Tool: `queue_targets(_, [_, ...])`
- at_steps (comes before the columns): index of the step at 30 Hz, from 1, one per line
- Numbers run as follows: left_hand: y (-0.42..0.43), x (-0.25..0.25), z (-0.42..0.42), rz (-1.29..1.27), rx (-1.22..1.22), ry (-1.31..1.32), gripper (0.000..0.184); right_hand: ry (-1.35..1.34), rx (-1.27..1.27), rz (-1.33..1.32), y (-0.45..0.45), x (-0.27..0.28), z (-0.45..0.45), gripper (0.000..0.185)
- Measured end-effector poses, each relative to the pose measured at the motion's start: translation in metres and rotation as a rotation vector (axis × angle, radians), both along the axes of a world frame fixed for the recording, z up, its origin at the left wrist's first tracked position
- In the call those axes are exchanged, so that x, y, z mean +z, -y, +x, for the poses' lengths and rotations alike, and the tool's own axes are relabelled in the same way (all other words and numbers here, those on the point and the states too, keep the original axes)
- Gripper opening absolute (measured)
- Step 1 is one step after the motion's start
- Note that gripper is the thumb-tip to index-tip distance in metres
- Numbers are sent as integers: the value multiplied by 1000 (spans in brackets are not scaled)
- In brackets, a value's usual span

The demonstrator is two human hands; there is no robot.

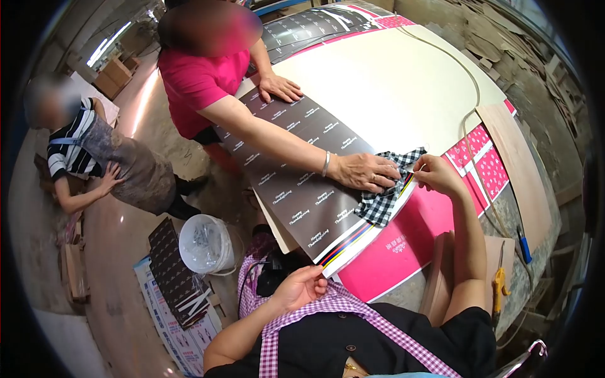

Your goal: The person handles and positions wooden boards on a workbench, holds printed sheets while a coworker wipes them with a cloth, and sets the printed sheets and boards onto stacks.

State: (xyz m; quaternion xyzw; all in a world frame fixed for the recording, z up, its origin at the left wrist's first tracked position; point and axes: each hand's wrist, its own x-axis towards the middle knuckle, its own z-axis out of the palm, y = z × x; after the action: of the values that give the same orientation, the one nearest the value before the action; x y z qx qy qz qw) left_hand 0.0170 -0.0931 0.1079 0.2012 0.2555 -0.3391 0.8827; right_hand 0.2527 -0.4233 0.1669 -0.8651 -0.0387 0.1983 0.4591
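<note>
My left hand [302,288] pinches the near corner of a dark printed sheet [296,179], which repeats "Happy Thanksgiving" and has a coloured striped edge. At the other end of that edge, my right hand [439,176] is closed with thumb and fingers together on the sheet's white margin. Between my hands, a co-worker's hand [365,171] presses a black-and-white checked cloth [381,205] onto the sheet. Their other hand [280,87] lies flat on its far part. Beneath the striped edge, a pink printed sheet [409,236] shows.
A large cream board [391,79] covers much of the table, with a cord [469,75] across it. On the right are a wooden strip [517,170], a blue-handled tool [524,246] and a yellow-handled tool [500,286]. A white bucket [205,242] stands left; another person [101,145] stands farther off.
</note>
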Motion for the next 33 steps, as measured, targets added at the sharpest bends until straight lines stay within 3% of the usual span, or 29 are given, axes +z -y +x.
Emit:
queue_targets(14, [-1,-7,1,-11,-11,-6,10,-66,186,-243,8,-24,7,7])
queue_targets(19, [1,-9,-1,43,-17,-14,11,-101,178,-125,18,-40,15,8])
queue_targets(33, [5,-7,-2,142,44,-24,8,-205,138,-146,9,-27,12,9])
